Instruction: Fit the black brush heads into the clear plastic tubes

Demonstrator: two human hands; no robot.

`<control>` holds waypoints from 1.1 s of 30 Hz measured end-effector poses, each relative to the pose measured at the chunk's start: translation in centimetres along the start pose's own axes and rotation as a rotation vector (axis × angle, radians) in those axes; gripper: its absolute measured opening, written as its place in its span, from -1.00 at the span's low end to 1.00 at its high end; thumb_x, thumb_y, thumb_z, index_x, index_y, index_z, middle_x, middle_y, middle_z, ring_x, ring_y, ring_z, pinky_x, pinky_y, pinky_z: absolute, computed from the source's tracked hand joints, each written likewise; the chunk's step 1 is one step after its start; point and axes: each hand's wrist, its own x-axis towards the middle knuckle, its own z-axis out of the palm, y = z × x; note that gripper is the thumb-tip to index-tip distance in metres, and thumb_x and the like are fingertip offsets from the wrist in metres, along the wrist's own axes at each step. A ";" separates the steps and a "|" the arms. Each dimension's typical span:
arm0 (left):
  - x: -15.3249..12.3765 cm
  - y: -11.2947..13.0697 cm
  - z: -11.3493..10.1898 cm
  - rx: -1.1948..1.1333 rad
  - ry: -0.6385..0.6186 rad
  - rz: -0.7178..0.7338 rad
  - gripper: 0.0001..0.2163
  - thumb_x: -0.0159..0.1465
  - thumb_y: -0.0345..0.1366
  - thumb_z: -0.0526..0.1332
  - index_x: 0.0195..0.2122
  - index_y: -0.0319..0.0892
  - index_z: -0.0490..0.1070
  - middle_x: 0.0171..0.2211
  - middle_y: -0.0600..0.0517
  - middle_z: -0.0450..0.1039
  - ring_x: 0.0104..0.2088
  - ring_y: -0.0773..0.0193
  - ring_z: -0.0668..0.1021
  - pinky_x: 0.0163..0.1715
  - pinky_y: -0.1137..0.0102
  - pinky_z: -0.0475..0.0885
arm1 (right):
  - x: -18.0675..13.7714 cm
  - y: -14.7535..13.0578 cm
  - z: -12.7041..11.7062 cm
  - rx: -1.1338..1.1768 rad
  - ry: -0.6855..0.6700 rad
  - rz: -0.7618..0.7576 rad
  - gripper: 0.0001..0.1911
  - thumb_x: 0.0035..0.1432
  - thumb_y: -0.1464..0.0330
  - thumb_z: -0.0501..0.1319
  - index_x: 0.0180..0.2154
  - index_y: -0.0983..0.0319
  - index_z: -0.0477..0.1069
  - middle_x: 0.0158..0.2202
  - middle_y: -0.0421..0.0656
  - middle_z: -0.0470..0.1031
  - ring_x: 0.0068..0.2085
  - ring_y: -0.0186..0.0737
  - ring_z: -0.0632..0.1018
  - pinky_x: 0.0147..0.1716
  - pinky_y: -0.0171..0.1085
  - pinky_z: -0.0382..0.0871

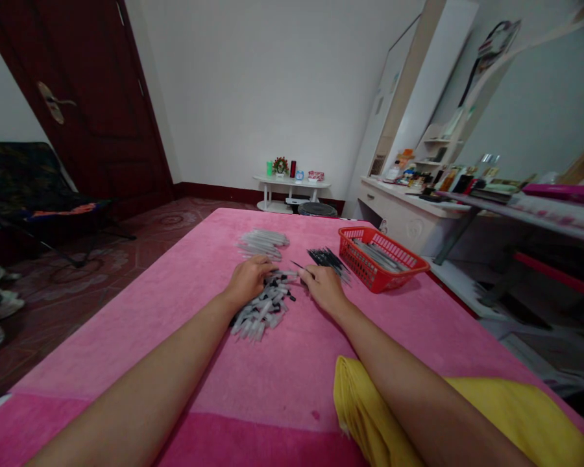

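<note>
My left hand [249,280] is curled at the upper left edge of a heap of small translucent and black pieces [263,311] that look like pen caps. Its fingers are closed, and what they hold is hidden. My right hand [324,285] pinches a thin dark stick [296,264], like a pen refill, which points up and left. Just beyond that hand lies a bundle of thin black sticks [328,258]. Past my left hand, long translucent tubes [263,243], like pen barrels, lie in a stack.
A red plastic basket [384,282] with long greyish sticks stands at the right. Yellow cloth [365,402] lies under my right forearm. The table has a pink cover [165,311]. Farther off are a folding chair [24,175], a low white stand [272,194] and a dresser [409,207].
</note>
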 end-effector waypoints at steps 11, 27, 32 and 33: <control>0.0 0.1 -0.1 -0.007 0.002 0.011 -0.76 0.19 -0.44 0.09 -0.20 -0.12 0.51 -0.28 -0.04 0.46 -0.22 0.22 0.48 -0.28 0.41 0.34 | 0.1 0.1 -0.1 0.024 0.037 0.018 -0.61 0.21 0.14 0.02 -0.48 0.24 0.43 -0.55 -0.18 0.44 -0.48 -0.32 0.42 -0.49 -0.38 0.08; 0.0 -0.1 -0.3 -0.010 0.077 0.010 -0.70 0.13 -0.49 0.09 -0.19 -0.13 0.52 -0.25 -0.06 0.50 -0.21 0.19 0.49 -0.22 0.35 0.38 | 0.5 1.2 1.3 0.523 -0.107 0.157 -0.51 0.22 0.08 -0.09 -0.52 0.26 0.33 -0.69 -0.22 0.37 -0.72 -0.36 0.36 -0.70 -0.39 0.16; 0.3 -0.9 0.1 -0.341 0.363 -0.231 -0.76 0.14 -0.41 0.12 -0.21 -0.16 0.52 -0.24 -0.04 0.54 -0.19 0.20 0.52 -0.12 0.29 0.42 | 0.6 1.4 0.8 0.170 0.042 -0.015 -0.85 0.10 0.35 0.16 -0.38 0.26 0.47 -0.40 -0.15 0.52 -0.38 -0.29 0.49 -0.36 -0.34 0.31; 0.5 -1.0 0.2 -0.440 0.408 -0.294 -0.78 0.14 -0.37 0.14 -0.23 -0.18 0.52 -0.25 -0.04 0.54 -0.21 0.20 0.53 -0.14 0.29 0.43 | 0.5 1.4 0.8 0.112 0.037 -0.072 -0.87 0.05 0.42 0.19 -0.32 0.24 0.49 -0.32 -0.15 0.52 -0.29 -0.26 0.49 -0.27 -0.32 0.31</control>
